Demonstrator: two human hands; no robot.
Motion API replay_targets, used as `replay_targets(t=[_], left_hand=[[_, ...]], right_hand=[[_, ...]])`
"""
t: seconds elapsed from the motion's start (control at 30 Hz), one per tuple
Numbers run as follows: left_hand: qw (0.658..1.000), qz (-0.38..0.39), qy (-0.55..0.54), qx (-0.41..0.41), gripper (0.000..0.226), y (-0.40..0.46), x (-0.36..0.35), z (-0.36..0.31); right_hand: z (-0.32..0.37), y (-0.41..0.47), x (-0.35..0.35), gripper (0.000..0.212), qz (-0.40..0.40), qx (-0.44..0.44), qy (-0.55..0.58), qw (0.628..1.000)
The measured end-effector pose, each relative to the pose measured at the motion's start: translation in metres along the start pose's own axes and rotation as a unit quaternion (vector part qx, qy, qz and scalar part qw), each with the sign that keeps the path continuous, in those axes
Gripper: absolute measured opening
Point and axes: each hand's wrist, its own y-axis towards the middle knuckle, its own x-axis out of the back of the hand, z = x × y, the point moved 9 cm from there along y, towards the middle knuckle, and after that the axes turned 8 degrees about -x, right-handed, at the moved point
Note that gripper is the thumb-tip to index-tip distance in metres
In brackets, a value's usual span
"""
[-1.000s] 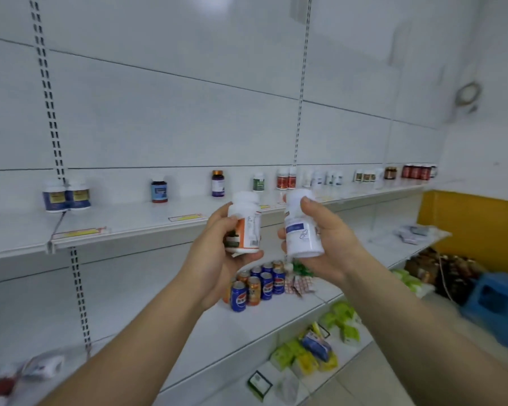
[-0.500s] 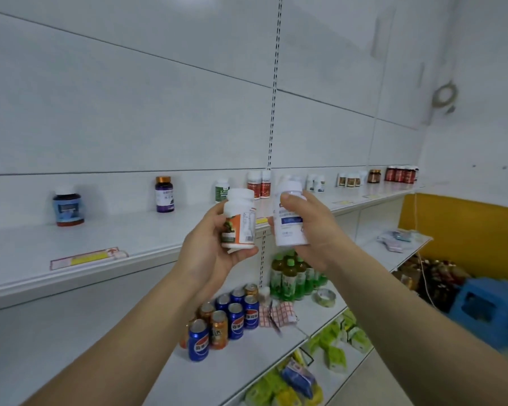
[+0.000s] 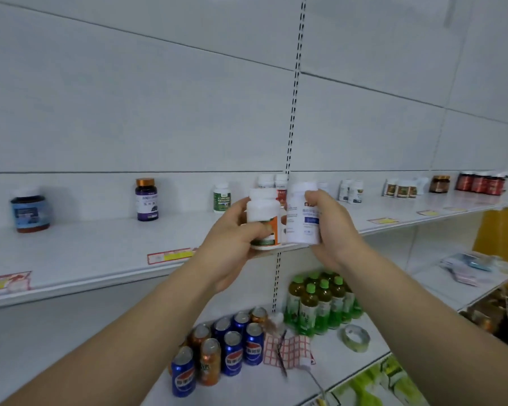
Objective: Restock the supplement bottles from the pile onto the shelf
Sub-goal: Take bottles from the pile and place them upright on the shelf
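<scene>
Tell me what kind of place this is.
Likely a small retail shop. White slotted wall shelving carries price tags, spaced supplement bottles such as a purple one, and soda cans and green-capped drink bottles on the shelf below.

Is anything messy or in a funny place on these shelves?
Mostly tidy. The odd bits sit on the lower white shelf: a crumpled red-checked sheet and a loose roll of clear tape lie beside the blue and orange drink cans, not like stock. The bottles stand upright.

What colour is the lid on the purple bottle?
Orange lid on the purple bottle, head view.
</scene>
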Motion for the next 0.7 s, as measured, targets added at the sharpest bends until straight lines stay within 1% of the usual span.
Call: replay_targets(t=[0.13,0.23,0.37,0.47,0.6,0.7], left_hand=[[0.999,-0.002,0.032,0.005,0.048,0.041,-0.073,0.034],[0.998,-0.001,0.054,0.022,0.049,0.077,-0.131,0.061],[0.991,0.018,0.128,0.042,0.056,0.122,-0.185,0.096],[0.977,0.000,0.207,0.057,0.060,0.151,-0.193,0.116],[0.955,-0.035,0.286,0.063,0.052,0.190,-0.175,0.138],[0.937,-0.038,0.339,0.071,0.049,0.217,-0.161,0.155]], right_hand=[[0.029,0.023,0.091,0.010,-0.012,0.028,-0.061,0.998],[0.056,0.037,0.159,0.012,-0.020,0.050,-0.116,0.992],[0.078,0.062,0.227,0.032,-0.031,0.054,-0.157,0.986],[0.083,0.091,0.260,0.037,-0.033,0.048,-0.161,0.985],[0.075,0.144,0.277,0.019,-0.022,0.051,-0.174,0.983],[0.062,0.193,0.276,0.021,-0.004,0.056,-0.200,0.978]])
